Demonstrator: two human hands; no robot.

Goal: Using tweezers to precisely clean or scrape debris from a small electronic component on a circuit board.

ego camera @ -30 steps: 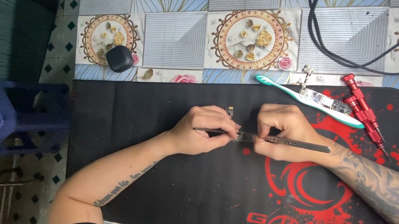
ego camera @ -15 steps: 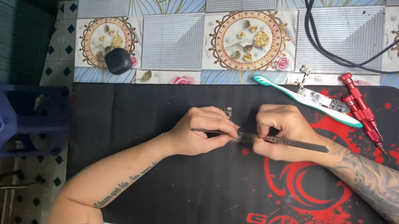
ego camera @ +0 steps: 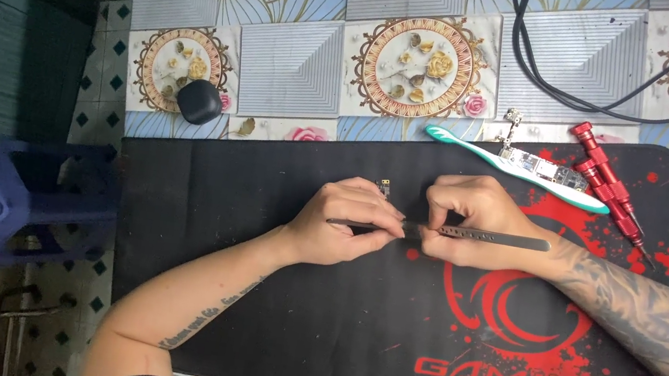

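The left hand [ego camera: 341, 231] is pinching a thin dark tool [ego camera: 347, 223] lying left-right; the right hand [ego camera: 479, 223] is closing on tweezers [ego camera: 495, 238] along the same line, tips meeting between them on the mat [ego camera: 246, 307]. A small part [ego camera: 385, 188] is sitting just beyond the left hand.

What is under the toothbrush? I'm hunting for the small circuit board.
A small circuit board lies under the toothbrush, on the mat's edge; the handle covers part of it.

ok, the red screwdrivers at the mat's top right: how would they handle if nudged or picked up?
The red screwdrivers look like round, slim metal shafts lying flat, so probably apt to roll if nudged. Likely rigid and light. They rest on the black mat, which may damp rolling.
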